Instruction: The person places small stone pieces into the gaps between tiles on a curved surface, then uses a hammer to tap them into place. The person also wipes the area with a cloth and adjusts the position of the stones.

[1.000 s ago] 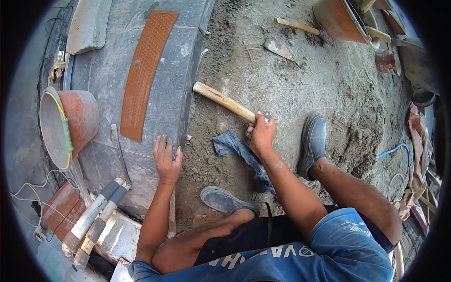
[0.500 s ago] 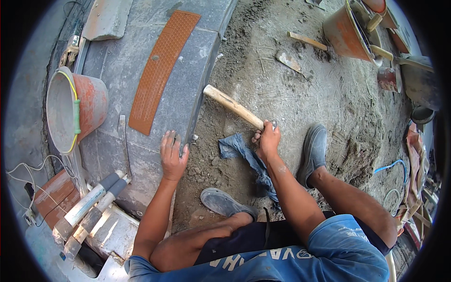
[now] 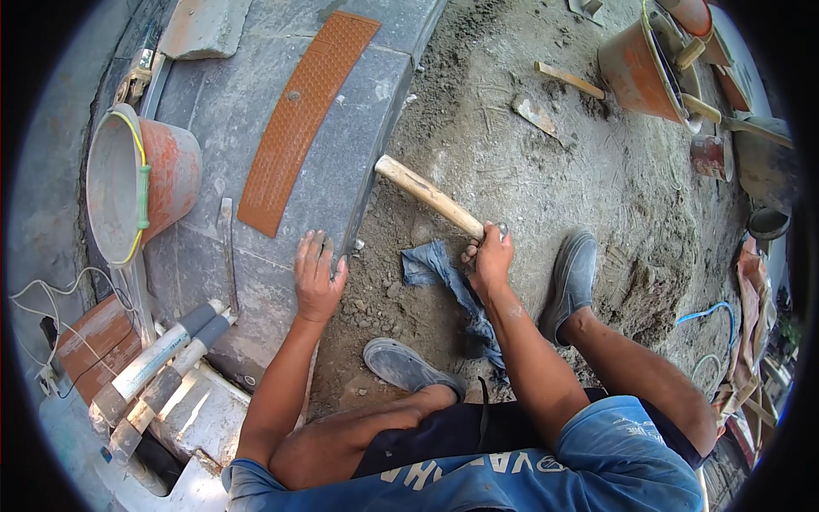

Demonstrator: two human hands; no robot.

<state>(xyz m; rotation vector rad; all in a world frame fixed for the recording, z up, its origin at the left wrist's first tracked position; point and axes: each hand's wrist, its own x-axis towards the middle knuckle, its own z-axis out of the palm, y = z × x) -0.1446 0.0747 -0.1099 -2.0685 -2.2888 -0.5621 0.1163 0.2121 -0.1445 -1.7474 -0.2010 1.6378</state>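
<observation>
My left hand (image 3: 319, 277) lies palm down on the grey stone tiles (image 3: 350, 128), close to their edge, fingers stretched out and holding nothing. My right hand (image 3: 490, 260) is wrapped around the near end of a thick wooden tool handle (image 3: 433, 201). Its pale far end points up and left, near the tile edge; a small dark bit shows by my thumb, and whatever else is at that end is hidden. On the tiles beyond my left hand is a long brown dimpled strip (image 3: 299, 128). A grey-blue rag (image 3: 448, 277) lies on the dirt below the handle.
At left stand a mortar-stained bucket (image 3: 166, 175), a thin metal bar (image 3: 227, 247) and pipes (image 3: 162, 358). Far right, a second bucket (image 3: 636, 72) sits near a flat trowel blade (image 3: 536, 113) and a wooden handle (image 3: 570, 79). Loose dirt (image 3: 486, 162) borders the tiles.
The whole view has shifted slightly, with the far tiles and strip sitting a little up and right. Both hands keep their poses, the right one still around the wooden handle.
</observation>
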